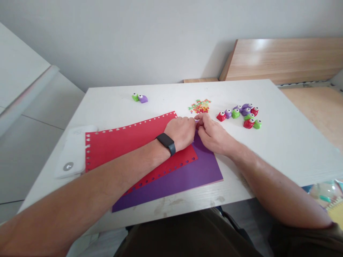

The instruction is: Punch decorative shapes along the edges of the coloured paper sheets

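Observation:
A red paper sheet (125,142) with small shapes punched along its edges lies over purple paper (177,182). My left hand (180,132), with a dark band on its wrist, is closed in a fist at the red sheet's right edge. Its fingertips are hidden. My right hand (210,134) meets it there, thumb and fingers curled together over the purple paper. Whatever lies between the fingers is mostly covered. Just beyond the hands is a heap of small coloured paper cut-outs (200,106).
Several red, green and purple craft punches (246,112) with eye-like knobs stand at the right. A green punch (135,96) and a purple punch (143,99) sit at the back left. A flat white device (71,157) is partly under the red sheet. The white table (278,150) ends before my lap.

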`<state>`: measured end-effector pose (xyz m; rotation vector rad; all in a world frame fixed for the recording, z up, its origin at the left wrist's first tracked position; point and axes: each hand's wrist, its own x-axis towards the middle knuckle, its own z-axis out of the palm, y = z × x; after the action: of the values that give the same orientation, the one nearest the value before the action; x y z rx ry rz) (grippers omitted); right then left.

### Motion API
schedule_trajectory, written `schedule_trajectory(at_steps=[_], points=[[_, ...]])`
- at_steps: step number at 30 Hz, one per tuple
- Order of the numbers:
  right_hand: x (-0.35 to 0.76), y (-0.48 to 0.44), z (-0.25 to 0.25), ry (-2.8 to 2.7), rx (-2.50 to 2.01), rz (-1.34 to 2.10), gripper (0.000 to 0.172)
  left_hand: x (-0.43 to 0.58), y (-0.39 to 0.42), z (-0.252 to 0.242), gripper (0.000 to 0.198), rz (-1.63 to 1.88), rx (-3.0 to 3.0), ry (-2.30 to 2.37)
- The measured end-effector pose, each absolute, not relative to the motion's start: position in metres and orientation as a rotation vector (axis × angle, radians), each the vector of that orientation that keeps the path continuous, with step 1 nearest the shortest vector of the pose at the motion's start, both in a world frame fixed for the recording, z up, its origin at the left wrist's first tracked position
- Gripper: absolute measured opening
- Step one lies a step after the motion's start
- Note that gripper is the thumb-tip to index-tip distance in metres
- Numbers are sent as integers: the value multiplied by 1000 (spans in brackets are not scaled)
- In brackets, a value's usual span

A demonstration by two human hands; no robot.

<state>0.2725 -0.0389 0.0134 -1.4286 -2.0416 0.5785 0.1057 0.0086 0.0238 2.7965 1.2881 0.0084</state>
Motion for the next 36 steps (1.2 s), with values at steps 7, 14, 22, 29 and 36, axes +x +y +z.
schedule_trajectory(at_steps=[7,14,22,29,36], points=[[271,-40,15,-2038,-1438,577,37,104,7,23,31,72,2843,1259],[272,-40,11,-2040,-1377,524,31,98,10,21,37,157,2821,1259],[271,-40,15,-2053,-1376,494,26,95,16,24,39,381,2612,1349],[271,-47,27,-2162,-1300,529,22,75,5,48,31,587,2521,1368],[269,-47,21,-2300,-1171,577,23,38,-32,48,19,581,2417,1350]])
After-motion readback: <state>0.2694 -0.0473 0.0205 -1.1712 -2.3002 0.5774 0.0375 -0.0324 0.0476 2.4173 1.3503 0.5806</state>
